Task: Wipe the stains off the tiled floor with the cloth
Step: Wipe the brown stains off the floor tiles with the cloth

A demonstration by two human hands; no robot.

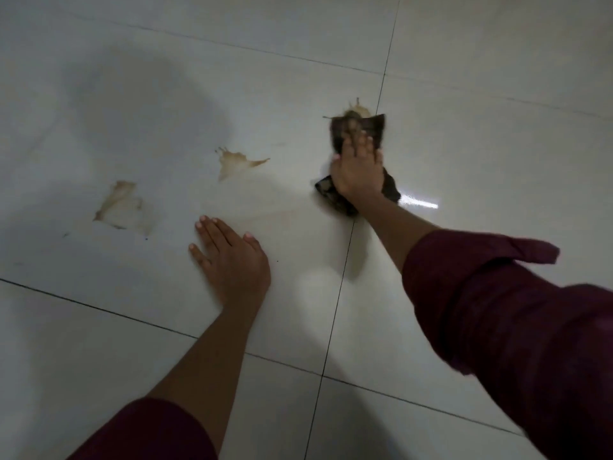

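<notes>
Under right hand [358, 167], cloth [360, 127] seemingly lengthwise toward stain [356, 111]

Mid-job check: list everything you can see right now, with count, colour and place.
cloth: one, dark, crumpled under the right hand, beside the grout line
stains: three, light brown; far one partly under the cloth's far edge, middle one and left one uncovered
tiled floor: pale glossy tiles with dark grout lines, fills the view
left hand: flat on the tile, empty
right hand: pressed flat on the cloth
sleeves: two, maroon, one on each forearm
</notes>
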